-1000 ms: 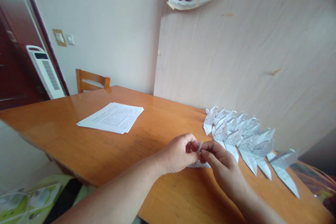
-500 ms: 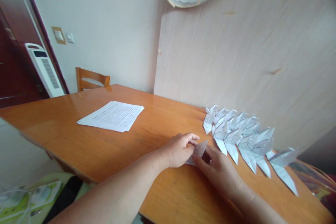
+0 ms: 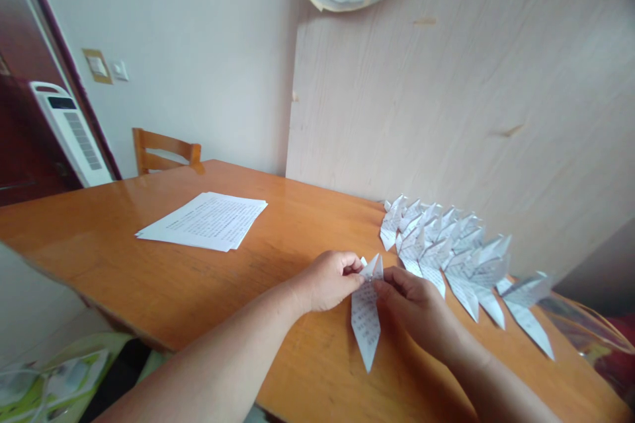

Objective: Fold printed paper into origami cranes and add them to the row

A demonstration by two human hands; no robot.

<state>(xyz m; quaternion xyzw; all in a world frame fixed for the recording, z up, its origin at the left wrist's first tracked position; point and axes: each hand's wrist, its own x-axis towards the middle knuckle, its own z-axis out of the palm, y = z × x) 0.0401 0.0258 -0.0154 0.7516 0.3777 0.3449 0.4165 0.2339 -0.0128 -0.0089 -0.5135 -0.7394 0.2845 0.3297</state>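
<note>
A folded paper piece (image 3: 366, 324) with printed text hangs between my two hands over the wooden table, its long pointed end toward the table's front edge. My left hand (image 3: 333, 283) pinches its upper left side between thumb and fingers. On the upper right side, my right hand (image 3: 409, 294) grips it with the thumb in front and fingers curled. Two small points stick up at its top. To the right, several similar folded paper pieces (image 3: 461, 258) stand in rows. A stack of printed sheets (image 3: 206, 221) lies on the left part of the table.
The wooden table (image 3: 297, 225) meets a pale board (image 3: 397, 106) at the back. Behind its far left edge stands a wooden chair (image 3: 166, 149). At the lower left is a green seat or stand with items (image 3: 74, 370); a clear bag (image 3: 585, 324) is at the right edge.
The folded paper has turned, so its long printed face and lower point now show below my hands. Both hands still grip it. The view has shifted slightly to the right.
</note>
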